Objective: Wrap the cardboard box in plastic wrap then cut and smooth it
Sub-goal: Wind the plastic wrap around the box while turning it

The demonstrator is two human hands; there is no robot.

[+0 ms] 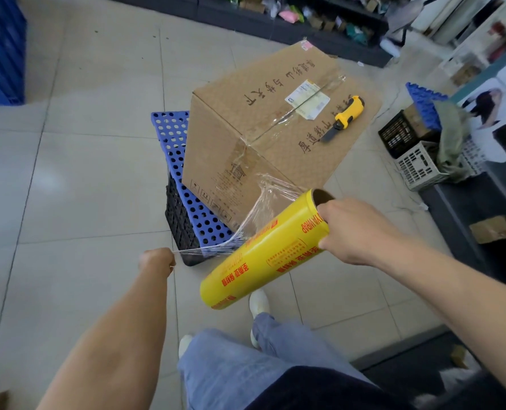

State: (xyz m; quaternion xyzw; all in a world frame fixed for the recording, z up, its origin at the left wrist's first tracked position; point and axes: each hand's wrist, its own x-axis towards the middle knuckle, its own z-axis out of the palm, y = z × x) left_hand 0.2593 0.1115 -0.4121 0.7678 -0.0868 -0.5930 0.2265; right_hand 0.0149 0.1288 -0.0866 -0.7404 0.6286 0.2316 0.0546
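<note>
A large brown cardboard box (269, 119) with black lettering and a shipping label sits on a blue perforated board (183, 184) over a black crate (177, 220). A yellow-handled utility knife (345, 115) lies on the box top with its blade out. My right hand (352, 229) grips the upper end of a yellow plastic wrap roll (263, 253), held tilted in front of the box. My left hand (157, 260) pinches the bunched free end of the clear film (254, 214), which stretches from the roll toward the box's near corner.
Grey tiled floor surrounds the box. At right stand a white basket (420, 170) and a black basket (397, 134) with cloth and a blue board. Dark low shelves with clutter run along the back. A blue crate (0, 48) is at far left. My legs and shoes are below.
</note>
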